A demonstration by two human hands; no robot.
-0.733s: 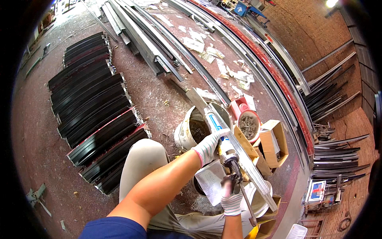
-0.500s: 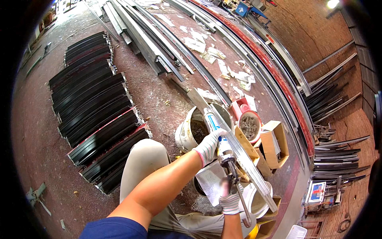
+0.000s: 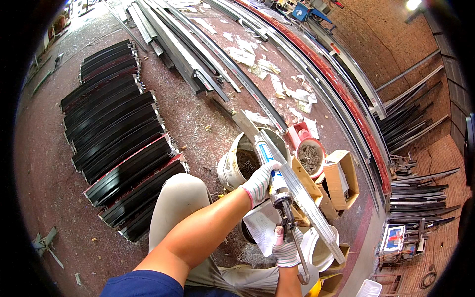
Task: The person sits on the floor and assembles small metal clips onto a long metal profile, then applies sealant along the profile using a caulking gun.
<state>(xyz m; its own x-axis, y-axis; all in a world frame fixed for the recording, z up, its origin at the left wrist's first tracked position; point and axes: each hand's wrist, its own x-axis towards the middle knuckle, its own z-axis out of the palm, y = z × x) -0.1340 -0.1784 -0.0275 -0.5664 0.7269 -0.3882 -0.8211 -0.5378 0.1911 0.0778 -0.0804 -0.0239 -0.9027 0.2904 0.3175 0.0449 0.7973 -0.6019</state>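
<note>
A caulking gun [image 3: 283, 199] with a white and blue sealant cartridge [image 3: 265, 151] lies slantwise between my two hands. My left hand [image 3: 261, 184], in a striped white glove, is closed round the cartridge. My right hand [image 3: 287, 251], gloved the same way with the thumb tip showing, is closed at the handle and trigger end. A bent metal rod [image 3: 303, 260] sticks out behind that end. Just right of the gun, long pale metal strips [image 3: 311, 213] run alongside it, across the tops of the containers. The cartridge's tip is hard to make out against the strips.
A dirty white bucket [image 3: 228, 171] stands beyond my left hand. A red pail [image 3: 310, 157] of small parts and an open cardboard box [image 3: 341, 180] stand to the right. Rows of black profiles [image 3: 118, 119] lie on the left floor, long metal bars [image 3: 183, 54] farther off.
The hooked rod behind the caulking gun has swung slightly and reaches a little lower. My right thumb has shifted slightly. My left hand and the metal strips look the same.
</note>
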